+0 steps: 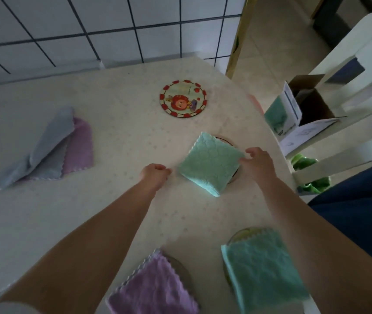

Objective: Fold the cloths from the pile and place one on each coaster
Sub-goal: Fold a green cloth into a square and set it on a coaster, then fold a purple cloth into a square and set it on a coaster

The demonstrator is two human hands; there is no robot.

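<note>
Head view: folded green cloth (210, 163) — square, quilted — covers a coaster (225, 140) near the surface (124, 137) edge; right hand (258, 160) pinches its corner, left hand (154, 173) clenched, holding nothing.

home dining corner | tiled wall (78, 30) | table (112, 137) | white chair (350, 91)

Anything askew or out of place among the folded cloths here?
The green cloth under the right hand sits turned and off-centre, leaving its coaster peeking out at the far edge. Nothing is spilled or damaged.
</note>
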